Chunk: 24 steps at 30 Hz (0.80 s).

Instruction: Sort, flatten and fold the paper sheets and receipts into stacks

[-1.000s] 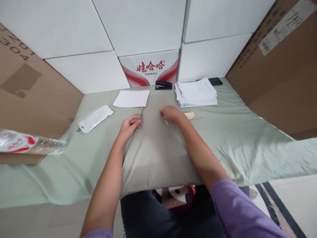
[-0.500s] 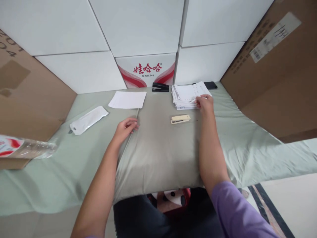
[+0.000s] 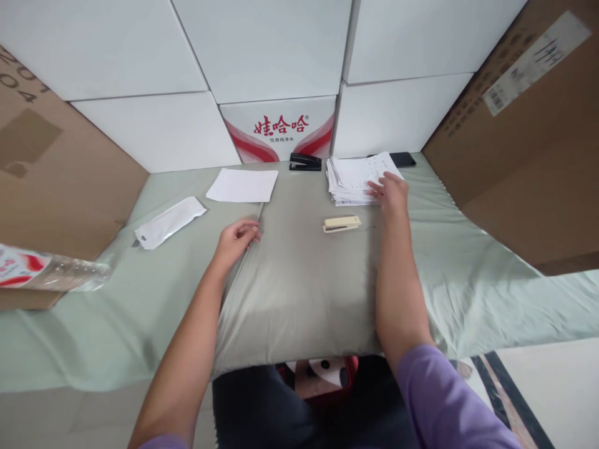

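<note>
Right hand (image 3: 392,193) rests with loosely spread fingers on the paper stack (image 3: 358,176), just behind the beige stapler (image 3: 342,224). Left hand (image 3: 235,238), fingers curled, pins the cloth (image 3: 299,280), well left of the stapler. Best to peel one sheet only, keeping the stack square.

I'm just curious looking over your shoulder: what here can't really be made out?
- Print on the paper stack: too small, head view; right hand covers part.
- Black phone: mostly behind the stack.
- Water bottle: cut off at the left edge.
- Left hand fingertips: curled under.
</note>
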Motion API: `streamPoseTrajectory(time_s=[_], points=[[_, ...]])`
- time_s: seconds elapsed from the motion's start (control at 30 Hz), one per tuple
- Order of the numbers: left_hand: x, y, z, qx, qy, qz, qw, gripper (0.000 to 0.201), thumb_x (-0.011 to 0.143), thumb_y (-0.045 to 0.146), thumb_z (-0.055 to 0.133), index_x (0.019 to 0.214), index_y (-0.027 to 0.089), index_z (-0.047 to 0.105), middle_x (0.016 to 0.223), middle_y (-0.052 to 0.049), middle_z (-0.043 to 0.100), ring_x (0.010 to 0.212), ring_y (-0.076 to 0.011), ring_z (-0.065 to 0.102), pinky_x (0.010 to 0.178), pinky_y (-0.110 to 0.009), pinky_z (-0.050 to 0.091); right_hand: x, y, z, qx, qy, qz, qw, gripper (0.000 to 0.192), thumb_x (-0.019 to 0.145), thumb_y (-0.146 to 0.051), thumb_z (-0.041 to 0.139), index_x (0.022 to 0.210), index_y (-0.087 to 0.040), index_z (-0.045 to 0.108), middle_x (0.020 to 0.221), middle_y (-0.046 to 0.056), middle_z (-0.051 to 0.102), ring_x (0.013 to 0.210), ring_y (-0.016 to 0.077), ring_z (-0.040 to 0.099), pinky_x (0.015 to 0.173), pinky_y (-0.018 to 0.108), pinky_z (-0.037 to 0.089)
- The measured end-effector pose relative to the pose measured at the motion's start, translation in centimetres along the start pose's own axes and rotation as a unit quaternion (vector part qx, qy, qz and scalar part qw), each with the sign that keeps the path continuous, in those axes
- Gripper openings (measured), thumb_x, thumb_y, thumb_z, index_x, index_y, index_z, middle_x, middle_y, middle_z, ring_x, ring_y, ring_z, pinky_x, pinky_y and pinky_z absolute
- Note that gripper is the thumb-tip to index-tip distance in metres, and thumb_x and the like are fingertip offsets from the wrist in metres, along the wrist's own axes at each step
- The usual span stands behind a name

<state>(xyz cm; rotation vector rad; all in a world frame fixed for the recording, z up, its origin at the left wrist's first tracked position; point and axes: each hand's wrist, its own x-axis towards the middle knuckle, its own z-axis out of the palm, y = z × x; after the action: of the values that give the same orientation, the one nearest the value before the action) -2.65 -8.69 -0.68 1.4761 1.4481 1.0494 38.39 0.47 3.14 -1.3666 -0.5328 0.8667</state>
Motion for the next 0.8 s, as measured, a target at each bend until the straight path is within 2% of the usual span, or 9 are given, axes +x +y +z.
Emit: streamPoseTrajectory(time_s=[0.07,0.13,0.2,0.27,0.3,0.43,0.6,0.7,0.8], points=[[1.1,0.1,-0.1,0.076,0.052,0.051,0.994,0.032,0.082,0.043,0.068,0.103,0.019,0.072,0.092,-0.009,0.075,0.085,-0.0242,0.069,0.071,-0.032,0.050,0.1,-0.5,0.1,-0.015,0.034,-0.038,0.999,0.039,0.082,-0.013,0.050,0.118,-0.024,0.061,0.128,0.009,0.055,0.089,0.0128,0.069,0.051,0.016,0.052],[2.9,0.3,0.1,0.180,0.088,0.106,0.974,0.033,0.083,0.037,0.067,0.111,0.020,0.071,0.111,-0.012,0.073,0.106,-0.0294,0.066,0.088,-0.037,0.050,0.1,-1.0,0.4,-0.041,0.035,-0.073,0.996,0.038,0.085,-0.016,0.048,0.119,-0.027,0.062,0.140,0.009,0.049,0.094,0.0134,0.069,0.051,0.016,0.051],[5.3,0.6,0.5,0.257,0.083,0.135,0.953,0.048,0.080,0.034,0.072,0.125,0.018,0.066,0.134,-0.017,0.065,0.127,-0.0358,0.056,0.104,-0.045,0.042,-0.2,-1.4,0.9,-0.072,0.011,-0.098,0.993,0.037,0.087,-0.019,0.047,0.120,-0.029,0.063,0.146,0.008,0.045,0.096,0.0145,0.069,0.051,0.017,0.051],[7.7,0.8,1.3,0.309,0.066,0.120,0.941,0.065,0.076,0.035,0.076,0.136,0.018,0.059,0.147,-0.020,0.056,0.135,-0.0400,0.050,0.109,-0.049,0.036,-0.7,-1.7,1.4,-0.084,-0.009,-0.121,0.989,0.037,0.088,-0.020,0.046,0.120,-0.028,0.063,0.145,0.009,0.047,0.096,0.0151,0.070,0.053,0.017,0.051],[8.8,0.8,1.7,0.331,0.058,0.109,0.935,0.066,0.079,0.037,0.074,0.139,0.017,0.057,0.148,-0.021,0.055,0.134,-0.0410,0.050,0.109,-0.050,0.035,-0.9,-1.9,1.7,-0.080,-0.012,-0.131,0.988,0.037,0.088,-0.020,0.046,0.121,-0.027,0.062,0.142,0.009,0.049,0.095,0.0151,0.070,0.054,0.018,0.051],[10.9,0.7,2.9,0.398,0.075,0.080,0.911,0.038,0.095,0.034,0.051,0.124,0.016,0.068,0.122,-0.023,0.070,0.112,-0.0393,0.064,0.094,-0.047,0.041,-2.1,-2.3,2.7,-0.048,-0.024,-0.145,0.988,0.035,0.085,-0.017,0.045,0.114,-0.021,0.063,0.126,0.009,0.061,0.086,0.0134,0.072,0.055,0.017,0.050],[9.4,1.2,2.4,0.406,0.180,0.051,0.895,0.034,0.100,0.034,0.042,0.106,0.019,0.072,0.093,-0.019,0.074,0.090,-0.0336,0.066,0.075,-0.037,0.038,-3.6,-2.7,3.6,-0.061,-0.071,-0.154,0.984,0.017,0.088,-0.021,0.049,0.097,-0.019,0.063,0.106,0.006,0.069,0.074,0.0111,0.070,0.053,0.016,0.047],[7.7,2.2,2.1,0.393,0.234,0.049,0.888,0.033,0.101,0.036,0.044,0.090,0.021,0.071,0.087,-0.014,0.074,0.082,-0.0280,0.064,0.070,-0.034,0.033,-5.2,-3.1,4.7,-0.074,-0.129,-0.132,0.980,0.011,0.090,-0.028,0.054,0.092,-0.019,0.061,0.100,0.006,0.072,0.069,0.0107,0.069,0.052,0.017,0.046],[5.8,3.2,2.5,0.369,0.252,0.082,0.891,0.034,0.101,0.039,0.047,0.086,0.021,0.071,0.081,-0.010,0.074,0.075,-0.0232,0.062,0.068,-0.032,0.031,-7.9,-3.2,6.6,-0.117,-0.236,-0.064,0.963,0.019,0.091,-0.038,0.061,0.092,-0.018,0.061,0.095,0.008,0.074,0.066,0.0133,0.070,0.052,0.020,0.048]])
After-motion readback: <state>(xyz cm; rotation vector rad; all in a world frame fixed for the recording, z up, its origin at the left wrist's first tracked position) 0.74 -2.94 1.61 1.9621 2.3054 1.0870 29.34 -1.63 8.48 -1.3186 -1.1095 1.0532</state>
